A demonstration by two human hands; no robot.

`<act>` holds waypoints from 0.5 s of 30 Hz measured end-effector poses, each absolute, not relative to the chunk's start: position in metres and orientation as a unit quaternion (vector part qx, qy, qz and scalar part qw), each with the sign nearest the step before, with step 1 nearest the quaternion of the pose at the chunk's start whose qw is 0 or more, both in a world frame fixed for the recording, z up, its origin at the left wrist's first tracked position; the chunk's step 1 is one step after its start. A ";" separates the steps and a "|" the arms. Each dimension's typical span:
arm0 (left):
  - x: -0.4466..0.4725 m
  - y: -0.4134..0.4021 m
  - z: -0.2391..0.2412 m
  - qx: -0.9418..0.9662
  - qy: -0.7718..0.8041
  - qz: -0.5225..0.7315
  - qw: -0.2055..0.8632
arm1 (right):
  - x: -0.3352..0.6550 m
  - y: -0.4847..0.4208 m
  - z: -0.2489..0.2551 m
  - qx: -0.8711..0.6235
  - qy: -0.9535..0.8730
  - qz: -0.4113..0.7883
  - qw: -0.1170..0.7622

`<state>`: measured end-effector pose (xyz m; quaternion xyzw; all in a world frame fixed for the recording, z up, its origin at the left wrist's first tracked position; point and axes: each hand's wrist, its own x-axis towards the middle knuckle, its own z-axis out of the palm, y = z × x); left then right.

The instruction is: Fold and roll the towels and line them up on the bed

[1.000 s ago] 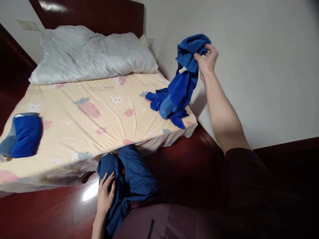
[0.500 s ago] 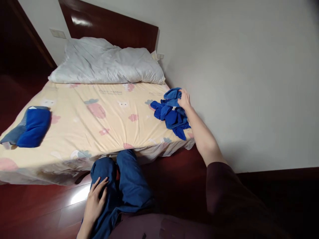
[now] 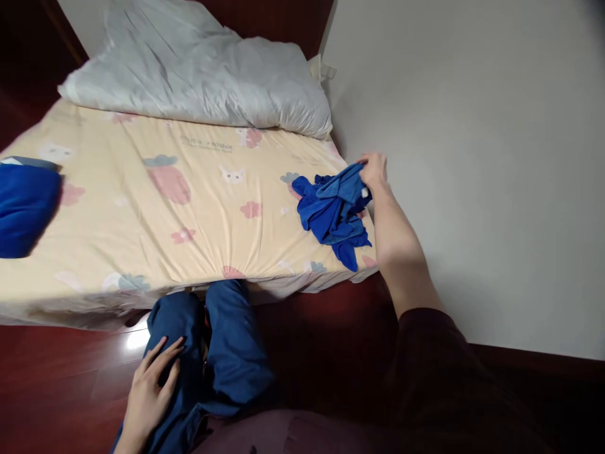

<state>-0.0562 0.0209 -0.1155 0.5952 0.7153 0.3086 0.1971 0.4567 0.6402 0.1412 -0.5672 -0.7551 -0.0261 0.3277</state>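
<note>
The person's right hand [image 3: 375,173] reaches out toward one o'clock and grips the crumpled blue cloth [image 3: 333,211] by its upper edge, fingers pinched shut on a fold. The rest of the cloth lies bunched on the bed [image 3: 85,239], at the bed's near right corner, with one pointed end trailing toward six o'clock, almost to the mattress edge. The cloth sits just beside the pale wall [image 3: 472,157], which runs along the bed at three o'clock. The right forearm is bare, and a dark sleeve covers the upper arm at the lower right. The left hand [image 3: 149,391] lies at seven o'clock, fingers spread and flat on the blue jeans [image 3: 231,340] the person wears, grasping nothing; the knees press against the foot of the bed at six o'clock. The bed carries a yellow sheet printed with pink and blue cartoon shapes. A rumpled white duvet [image 3: 189,69] is heaped across its far end at twelve o'clock, in front of a dark red headboard [image 3: 274,16]. A folded blue bundle [image 3: 23,205] rests on the sheet at nine o'clock, well apart from the crumpled cloth and partly cut off by the picture's edge. A glossy red-brown floor [image 3: 57,378] shows below the bed at eight o'clock.
</note>
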 end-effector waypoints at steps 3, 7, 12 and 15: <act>-0.054 0.028 -0.112 0.594 0.721 0.294 0.200 | 0.455 0.658 0.153 -0.596 -0.725 -0.028 0.343; -0.047 0.035 -0.106 0.590 0.727 0.284 0.206 | 0.437 0.645 0.131 -0.579 -0.761 -0.019 0.292; -0.044 0.038 -0.106 0.587 0.728 0.285 0.211 | 0.408 0.556 0.047 -0.586 -0.804 0.091 0.038; -0.044 0.040 -0.107 0.583 0.729 0.288 0.215 | 0.406 0.496 -0.003 -0.628 -0.766 0.093 -0.099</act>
